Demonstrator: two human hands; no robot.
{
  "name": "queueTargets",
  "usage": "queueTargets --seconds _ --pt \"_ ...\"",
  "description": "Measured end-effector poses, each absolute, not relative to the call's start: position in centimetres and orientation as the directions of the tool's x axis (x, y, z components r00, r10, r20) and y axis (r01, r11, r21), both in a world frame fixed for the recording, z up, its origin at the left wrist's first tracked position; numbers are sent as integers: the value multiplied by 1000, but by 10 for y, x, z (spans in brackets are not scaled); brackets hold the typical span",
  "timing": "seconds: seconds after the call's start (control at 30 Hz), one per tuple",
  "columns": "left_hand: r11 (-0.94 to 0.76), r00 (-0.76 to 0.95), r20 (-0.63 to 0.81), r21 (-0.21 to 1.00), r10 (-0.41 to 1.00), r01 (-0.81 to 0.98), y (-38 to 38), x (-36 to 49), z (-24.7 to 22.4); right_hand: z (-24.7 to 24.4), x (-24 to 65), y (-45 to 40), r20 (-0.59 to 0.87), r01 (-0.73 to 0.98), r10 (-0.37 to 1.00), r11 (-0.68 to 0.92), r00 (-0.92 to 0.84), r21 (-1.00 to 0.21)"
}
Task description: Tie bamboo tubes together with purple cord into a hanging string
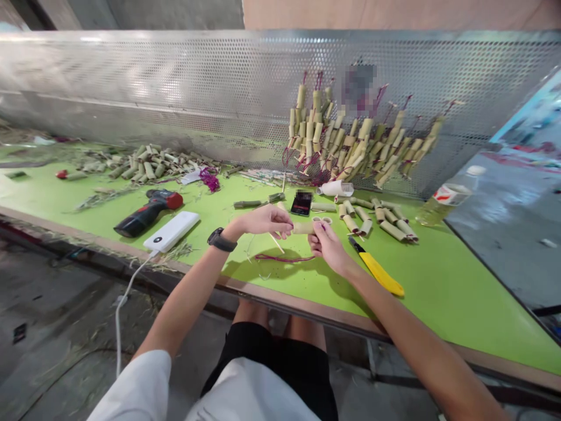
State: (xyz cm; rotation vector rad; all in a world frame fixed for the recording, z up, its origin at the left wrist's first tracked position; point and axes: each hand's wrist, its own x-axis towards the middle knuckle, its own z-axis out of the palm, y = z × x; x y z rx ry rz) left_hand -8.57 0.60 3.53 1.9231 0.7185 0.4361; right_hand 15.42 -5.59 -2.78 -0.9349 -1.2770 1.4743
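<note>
My right hand [328, 247] grips a short piece of bamboo [302, 228] above the green table, thumb along its right end. At the left end of that piece, my left hand [268, 221] has its fingertips pinched around a bit of purple cord. A length of purple cord [284, 258] hangs or lies below, running toward the right hand. Under the left hand is a thin pale stick [276, 242]. Just behind the right hand are two small pale rings [322, 220], their kind unclear. A yellow-handled tool [379, 272] with a dark end lies beside my right forearm.
A cordless drill [149, 211] and a white power strip [172, 232] lie left. Bamboo pieces form a pile [146, 164] and a group [377, 217]. Strung bamboo bundles [363, 137] hang on the perforated metal panel [197, 76]. A phone [301, 203] and bottle [449, 199] are nearby.
</note>
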Motion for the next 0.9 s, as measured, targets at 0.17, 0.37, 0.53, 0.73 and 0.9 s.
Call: queueTargets --seconds 0.17,0.37,0.53,0.73,0.9 --pt "-329 701 16 890 713 314 8 -80 28 -20 157 -61 48 -81 956 26 -290 -996" --pt "-381 632 96 863 769 333 4 -84 31 -18 160 -61 -7 -49 941 -25 -338 -998" --pt "-399 590 180 879 787 263 6 -82 31 -19 159 -59 -70 -86 914 -113 -399 -990" --pt "-363 455 242 910 857 199 5 -65 14 -16 160 -60 -56 -36 921 -76 -387 -996" --pt "-415 664 106 849 740 327 8 -79 9 -13 163 -61 23 196 947 90 -319 -976"
